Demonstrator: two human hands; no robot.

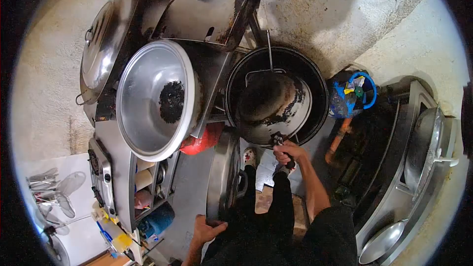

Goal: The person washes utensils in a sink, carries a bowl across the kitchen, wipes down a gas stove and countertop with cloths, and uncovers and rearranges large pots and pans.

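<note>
My right hand (289, 155) is wrapped round the dark handle of a scorched pan (268, 101), which lies with its blackened side up inside a large black round pot (320, 83). My left hand (208, 230) grips the rim of a big steel pan (222, 180) standing on edge beside my legs. A wide metal bowl (148, 101) with a burnt patch inside sits to the left of the black pot.
A lidded pot (106, 39) and a sooty metal box (197, 12) stand at the upper left. A gas stove (102, 177) is at the left. A blue-ringed gas cylinder (345, 101) stands right of the black pot. Metal pans (382, 243) lie far right.
</note>
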